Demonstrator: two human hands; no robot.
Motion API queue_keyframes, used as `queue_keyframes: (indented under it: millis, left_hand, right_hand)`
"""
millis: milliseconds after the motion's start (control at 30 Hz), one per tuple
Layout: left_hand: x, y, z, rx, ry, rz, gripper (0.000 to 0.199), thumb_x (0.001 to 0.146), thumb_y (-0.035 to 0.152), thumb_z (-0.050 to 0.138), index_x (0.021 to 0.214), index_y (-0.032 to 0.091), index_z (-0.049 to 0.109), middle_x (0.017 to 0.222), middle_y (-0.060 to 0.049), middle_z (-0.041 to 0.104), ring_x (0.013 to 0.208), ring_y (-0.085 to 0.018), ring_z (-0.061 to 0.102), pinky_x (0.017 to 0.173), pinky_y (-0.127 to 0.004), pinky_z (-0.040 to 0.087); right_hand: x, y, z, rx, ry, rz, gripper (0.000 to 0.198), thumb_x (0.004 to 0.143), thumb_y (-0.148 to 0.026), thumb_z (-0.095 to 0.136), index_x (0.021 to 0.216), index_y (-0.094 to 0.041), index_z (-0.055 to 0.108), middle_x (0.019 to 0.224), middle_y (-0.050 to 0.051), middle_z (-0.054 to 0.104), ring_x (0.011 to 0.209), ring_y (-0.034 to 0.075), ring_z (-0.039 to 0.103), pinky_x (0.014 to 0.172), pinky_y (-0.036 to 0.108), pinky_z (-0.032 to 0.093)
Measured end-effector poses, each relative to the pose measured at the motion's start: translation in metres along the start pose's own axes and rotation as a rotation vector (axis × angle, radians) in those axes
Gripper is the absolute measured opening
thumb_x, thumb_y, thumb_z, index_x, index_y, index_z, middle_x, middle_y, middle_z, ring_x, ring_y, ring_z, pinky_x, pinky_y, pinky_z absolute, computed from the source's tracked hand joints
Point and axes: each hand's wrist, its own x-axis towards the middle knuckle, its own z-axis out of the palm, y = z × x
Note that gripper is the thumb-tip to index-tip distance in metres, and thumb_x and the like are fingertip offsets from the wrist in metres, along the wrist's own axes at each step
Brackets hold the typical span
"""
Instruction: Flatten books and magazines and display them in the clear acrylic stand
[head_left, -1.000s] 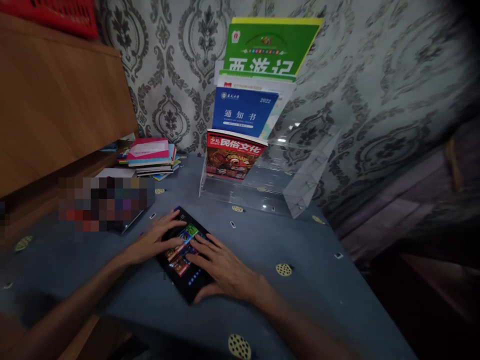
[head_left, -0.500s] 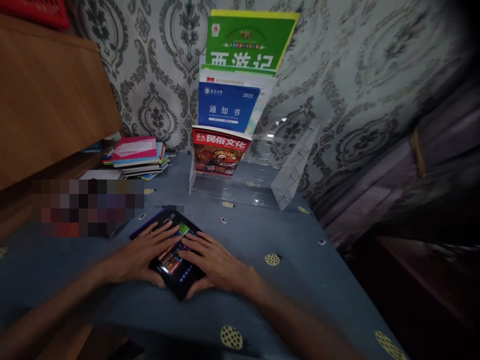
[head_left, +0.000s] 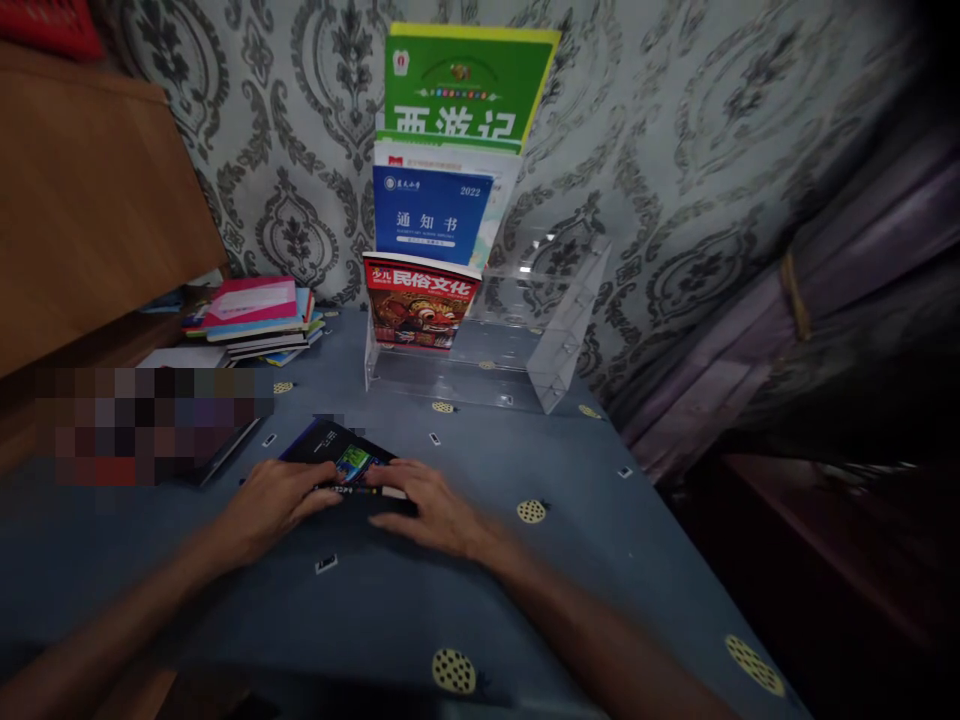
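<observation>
A dark book [head_left: 324, 446] with a small bright picture on its cover is tilted on the table in front of me, its near edge raised and its spine facing me. My left hand [head_left: 276, 502] grips the left end of that edge, thumb in front and fingers over the cover. At the right end, my right hand [head_left: 436, 508] has its fingers over the cover and its thumb below. Part of the cover is hidden behind the fingers.
Beyond the book stands a clear plastic rack [head_left: 559, 345] holding a red magazine [head_left: 420, 305], a blue booklet [head_left: 431, 212] and a green book [head_left: 465, 85]. A stack of books [head_left: 255, 310] lies at the back left, near a wooden board [head_left: 97, 190]. Blurred items are at left.
Both hands were lying flat on the book's cover with fingers stretched. They have closed around its near edge, which has come up from the table. The view has shifted slightly.
</observation>
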Motion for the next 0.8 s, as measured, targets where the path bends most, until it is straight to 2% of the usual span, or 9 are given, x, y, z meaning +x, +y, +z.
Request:
queue_keyframes:
  millis: [67, 133, 200, 267, 400, 500, 600, 700, 800]
  left_hand:
    - [0.004, 0.007, -0.003, -0.08, 0.059, -0.048, 0.042, 0.092, 0.06, 0.047, 0.091, 0.027, 0.073, 0.068, 0.0, 0.071, 0.063, -0.02, 0.066, 0.062, -0.027, 0.045]
    - [0.008, 0.013, -0.007, -0.173, 0.124, -0.092, 0.042, 0.09, 0.058, 0.047, 0.08, 0.024, 0.07, 0.056, 0.002, 0.06, 0.053, -0.017, 0.056, 0.058, -0.026, 0.041]
    - [0.011, 0.018, -0.012, -0.292, 0.154, -0.125, 0.045, 0.09, 0.057, 0.047, 0.069, 0.022, 0.065, 0.055, 0.003, 0.055, 0.053, -0.016, 0.051, 0.057, -0.025, 0.04]
    - [0.013, 0.022, -0.017, -0.419, 0.162, -0.16, 0.047, 0.089, 0.057, 0.048, 0.062, 0.021, 0.06, 0.057, 0.001, 0.055, 0.056, -0.016, 0.049, 0.056, -0.025, 0.041]
    - [0.019, 0.03, -0.027, -0.661, 0.168, -0.239, 0.047, 0.082, 0.06, 0.057, 0.058, 0.02, 0.059, 0.061, -0.001, 0.06, 0.061, -0.018, 0.054, 0.057, -0.025, 0.046]
    - [0.026, 0.037, -0.031, -0.865, 0.168, -0.327, 0.046, 0.079, 0.063, 0.061, 0.065, 0.019, 0.066, 0.06, -0.002, 0.063, 0.065, -0.023, 0.063, 0.059, -0.029, 0.052]
    - [0.037, 0.045, -0.03, -1.043, 0.292, -0.422, 0.05, 0.08, 0.067, 0.061, 0.08, 0.018, 0.072, 0.063, -0.004, 0.068, 0.071, -0.027, 0.069, 0.06, -0.033, 0.057]
    - [0.049, 0.049, -0.023, -1.166, 0.419, -0.447, 0.052, 0.085, 0.065, 0.058, 0.098, 0.018, 0.073, 0.08, -0.006, 0.076, 0.088, -0.028, 0.072, 0.074, -0.037, 0.061]
    - [0.058, 0.045, -0.013, -1.245, 0.451, -0.448, 0.051, 0.089, 0.062, 0.056, 0.113, 0.019, 0.07, 0.097, -0.007, 0.078, 0.098, -0.026, 0.072, 0.085, -0.04, 0.061]
  right_hand:
    - [0.001, 0.006, 0.001, 0.041, 0.083, 0.069, 0.035, 0.093, -0.04, 0.066, 0.122, -0.022, 0.068, 0.116, 0.007, 0.075, 0.112, 0.023, 0.066, 0.1, 0.04, 0.049]
    - [0.001, 0.012, 0.0, 0.115, 0.149, 0.13, 0.024, 0.091, -0.039, 0.066, 0.104, -0.021, 0.075, 0.096, 0.004, 0.077, 0.091, 0.021, 0.069, 0.086, 0.034, 0.053]
    - [0.002, 0.017, -0.001, 0.244, 0.211, 0.19, 0.025, 0.087, -0.043, 0.07, 0.09, -0.02, 0.076, 0.08, 0.001, 0.073, 0.075, 0.019, 0.067, 0.073, 0.029, 0.051]
    - [0.003, 0.019, -0.002, 0.393, 0.272, 0.25, 0.029, 0.081, -0.048, 0.074, 0.084, -0.019, 0.076, 0.073, -0.001, 0.07, 0.068, 0.017, 0.063, 0.064, 0.027, 0.048]
    - [0.008, 0.016, -0.005, 0.629, 0.354, 0.304, 0.034, 0.069, -0.05, 0.082, 0.077, -0.018, 0.076, 0.069, -0.001, 0.069, 0.066, 0.016, 0.061, 0.064, 0.028, 0.049]
    - [0.011, 0.011, -0.005, 0.813, 0.397, 0.288, 0.037, 0.066, -0.051, 0.084, 0.083, -0.019, 0.078, 0.076, 0.0, 0.073, 0.075, 0.019, 0.066, 0.074, 0.031, 0.053]
    - [0.013, 0.007, -0.004, 0.906, 0.399, 0.311, 0.039, 0.063, -0.055, 0.085, 0.077, -0.019, 0.077, 0.071, 0.0, 0.072, 0.07, 0.017, 0.065, 0.071, 0.031, 0.053]
    - [0.013, 0.007, -0.002, 0.952, 0.409, 0.319, 0.041, 0.064, -0.059, 0.083, 0.072, -0.019, 0.076, 0.068, -0.001, 0.07, 0.065, 0.014, 0.061, 0.068, 0.028, 0.05]
    - [0.012, 0.01, -0.001, 1.003, 0.424, 0.328, 0.044, 0.067, -0.061, 0.08, 0.075, -0.019, 0.076, 0.07, -0.001, 0.07, 0.066, 0.013, 0.061, 0.069, 0.027, 0.049]
